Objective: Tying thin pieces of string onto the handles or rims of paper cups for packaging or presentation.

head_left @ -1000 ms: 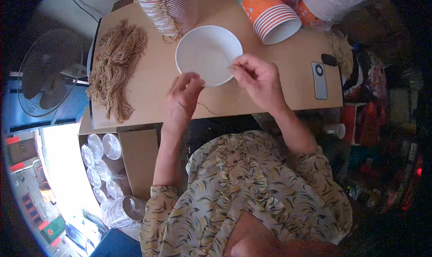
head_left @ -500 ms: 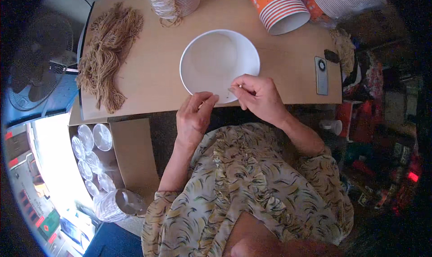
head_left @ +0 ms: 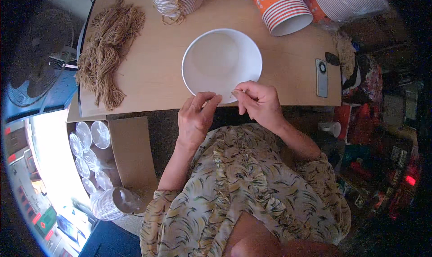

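Note:
A white, round, open tub [head_left: 216,61] stands at the table's near edge, its pale inside facing up. My left hand [head_left: 196,121] is at the near rim, thumb and fingers closed in a pinch; what lies between them is too small to tell. Just across from it, my right hand [head_left: 261,105] is also pinched closed near the rim, with a tiny light bit at the fingertips that I cannot make out. The two sets of fingertips are a short gap apart. Over on the left of the table lies a loose bundle of brown string [head_left: 105,54].
A wrapped stack of cups [head_left: 180,0] with string over it stands at the back. Orange-patterned paper tubs [head_left: 288,14] lie stacked at the back right, near a phone [head_left: 321,79]. Left below the table, a cardboard box [head_left: 132,153] holds wrapped cups [head_left: 90,158]. A fan [head_left: 40,54] stands far left.
My right hand has come down slightly toward the near rim, off the tub's inside. My left hand stays pinched at the rim. The whole view has shifted a little.

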Demonstrator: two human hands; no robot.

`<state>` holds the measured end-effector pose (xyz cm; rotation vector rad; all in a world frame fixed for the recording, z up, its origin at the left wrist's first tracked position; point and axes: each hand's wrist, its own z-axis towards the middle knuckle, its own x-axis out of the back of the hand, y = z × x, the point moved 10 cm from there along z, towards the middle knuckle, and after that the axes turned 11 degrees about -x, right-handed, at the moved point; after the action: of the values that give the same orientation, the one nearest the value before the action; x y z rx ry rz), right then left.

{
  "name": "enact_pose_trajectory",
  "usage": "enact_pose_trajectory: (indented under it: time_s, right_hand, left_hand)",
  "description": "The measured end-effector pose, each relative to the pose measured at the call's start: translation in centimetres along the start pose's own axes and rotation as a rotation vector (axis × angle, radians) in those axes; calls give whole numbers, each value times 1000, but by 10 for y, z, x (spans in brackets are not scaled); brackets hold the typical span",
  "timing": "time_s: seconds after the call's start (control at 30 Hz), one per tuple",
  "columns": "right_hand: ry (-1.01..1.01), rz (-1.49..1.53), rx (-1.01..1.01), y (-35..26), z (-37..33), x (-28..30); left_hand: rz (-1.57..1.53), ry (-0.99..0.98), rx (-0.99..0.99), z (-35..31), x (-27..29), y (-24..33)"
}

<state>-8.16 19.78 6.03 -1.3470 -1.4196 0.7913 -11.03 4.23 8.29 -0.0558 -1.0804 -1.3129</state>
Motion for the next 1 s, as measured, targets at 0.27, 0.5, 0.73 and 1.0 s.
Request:
enact_pose_trajectory:
  time_s: [0.27, 0.5, 0.73, 1.0]
  right_hand:
    - [19, -13, 1, 0, -1, 1]
    - [40, -73, 24, -1, -2, 3]
    - [98, -290, 66, -9, -3, 3]
    - [28, -411, 60, -28, 11, 5]
  left_hand:
    - [15, 3, -10, 0, 0, 0]
    - [19, -6, -15, 1, -1, 2]
    - [-13, 11, -24, 4, -2, 0]
    - [-157, -133, 84, 30, -9, -9]
